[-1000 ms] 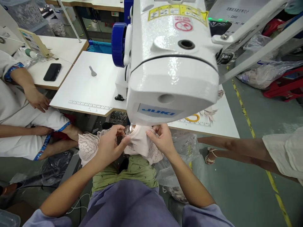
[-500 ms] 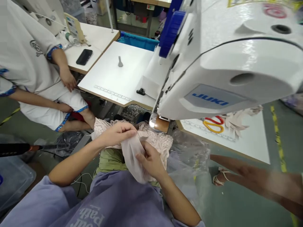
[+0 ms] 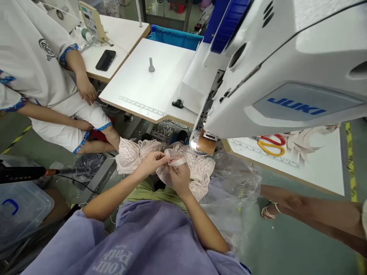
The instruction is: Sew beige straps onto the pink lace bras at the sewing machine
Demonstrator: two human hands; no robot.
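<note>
The pale pink lace garment (image 3: 200, 170) spreads beneath the fingers, a narrow whitish strip (image 3: 178, 162) pinched by left hand (image 3: 152, 162) and right hand (image 3: 181, 180), fingertips nearly closed; beyond them, the white sewing machine (image 3: 286, 68) stands apart; handling seems midway, seams done or left indistinct

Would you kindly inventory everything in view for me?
Sewing machine: one, white, upper right
Worktable: one, white, below sewing machine
Rulers: two, whitish, worktable left and right
Scissors: count unclear, red and yellow, worktable right
Fabric scraps: several, beige, beside scissors
Peg-like piece: one, grey, worktable left
Clip: one, black, worktable left
Phone: one, black, upper left
Bin: one, blue, behind worktable
Box: one, clear, lower left
Plastic: count unclear, clear, centre right
Co-workers: two, one in white, left and right
Lace fabric: count unclear, pale pink, centre
Left hand: one, bare, pinching fabric
Right hand: one, bare, pinching fabric
</note>
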